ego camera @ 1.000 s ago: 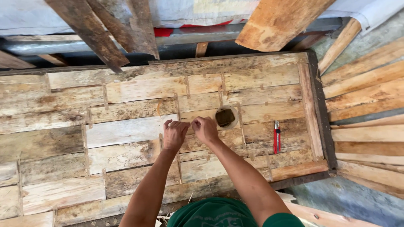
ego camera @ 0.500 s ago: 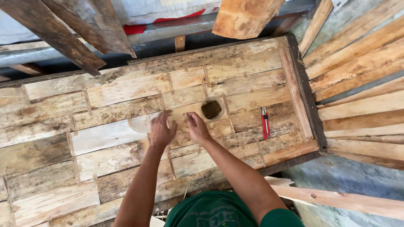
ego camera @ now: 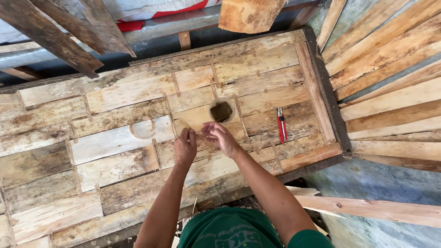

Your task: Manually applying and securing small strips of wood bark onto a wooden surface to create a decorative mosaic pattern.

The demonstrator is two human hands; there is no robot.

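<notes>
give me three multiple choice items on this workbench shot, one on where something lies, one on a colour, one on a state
1. Where does the small handled tool lie on the wooden panel?
A. right of the round container
B. at the panel's far left edge
C. under the left hand

2. What colour is the tool's handle?
A. blue
B. red
C. yellow

3. How are the hands placed?
A. both lifted clear of the panel
B. close together near the panel's middle
C. one on each end of the panel

Answers:
1 A, it lies right of the round container, by the panel's right frame.
2 B, the handle shows red.
3 B, the left hand and right hand meet just below the container.
</notes>
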